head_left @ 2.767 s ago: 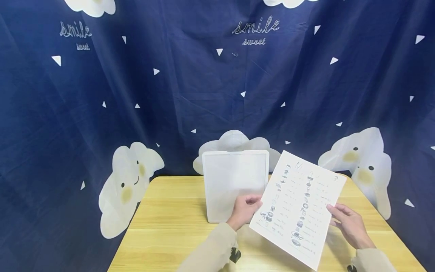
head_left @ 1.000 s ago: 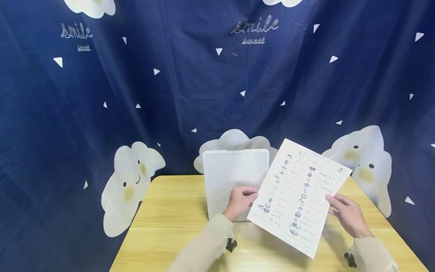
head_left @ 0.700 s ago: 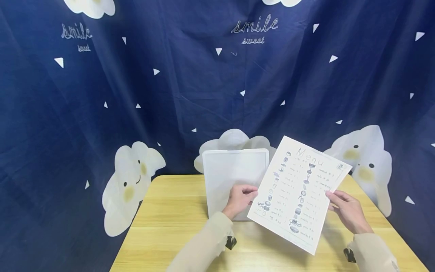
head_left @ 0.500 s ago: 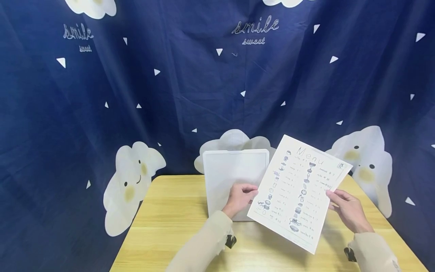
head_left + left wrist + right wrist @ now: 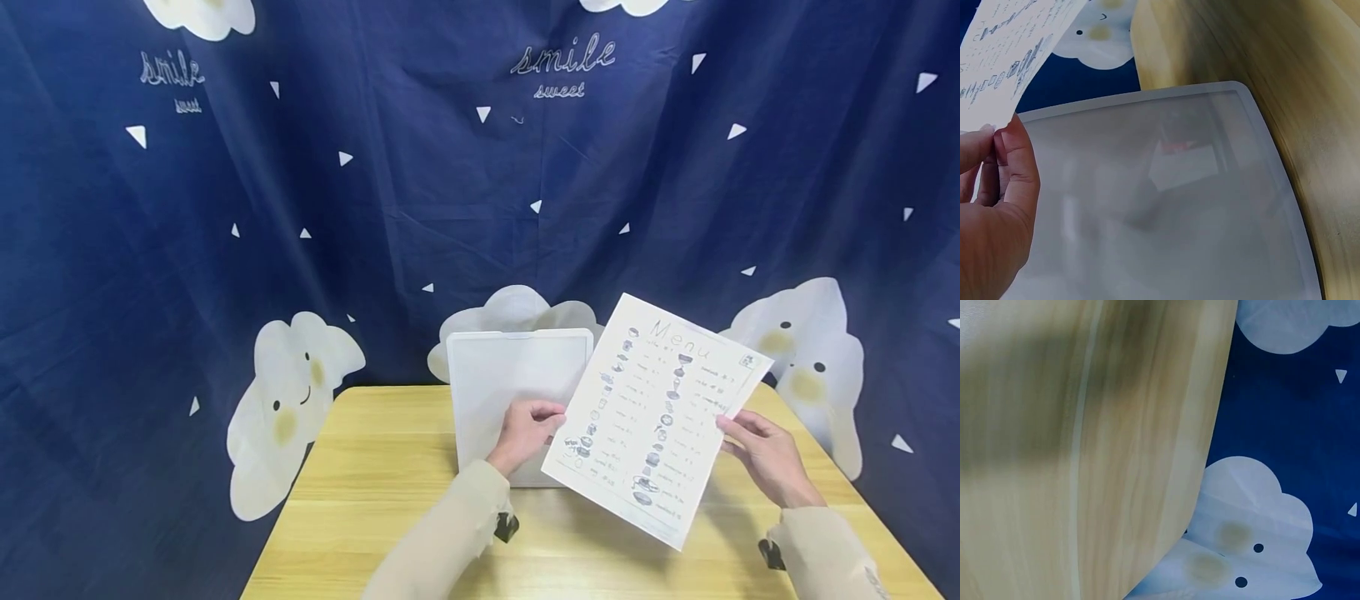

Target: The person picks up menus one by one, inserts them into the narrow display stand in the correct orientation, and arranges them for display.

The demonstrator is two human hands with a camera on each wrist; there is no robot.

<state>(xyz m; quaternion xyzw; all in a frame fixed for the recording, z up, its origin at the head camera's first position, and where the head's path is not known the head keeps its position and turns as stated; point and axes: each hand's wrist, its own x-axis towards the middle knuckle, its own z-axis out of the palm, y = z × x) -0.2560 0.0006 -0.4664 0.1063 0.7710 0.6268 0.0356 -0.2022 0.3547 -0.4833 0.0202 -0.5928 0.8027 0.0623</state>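
Note:
A white menu sheet (image 5: pixel 645 417), headed "Menu" with small drawings and handwritten lines, is held tilted above the table. My left hand (image 5: pixel 527 432) pinches its left edge between thumb and fingers. On the opposite edge my right hand (image 5: pixel 768 458) grips it, thumb on the printed face. Behind the sheet stands a white framed board (image 5: pixel 517 367), upright on the table, its lower right part covered by the sheet and my left hand. In the left wrist view the board's glossy panel (image 5: pixel 1147 206) shows reflections. The right wrist view has neither hand nor sheet in it.
The light wooden table (image 5: pixel 375 467) reaches back to a dark blue curtain (image 5: pixel 420 208) with white clouds and triangles. The table's right edge shows in the right wrist view. A small black piece (image 5: pixel 507 527) sits at the left cuff.
Compared with the earliest frame, the menu sheet has risen and its writing has become clearer. Over the last half second both hands and the sheet shift slightly left and up. The board stays put.

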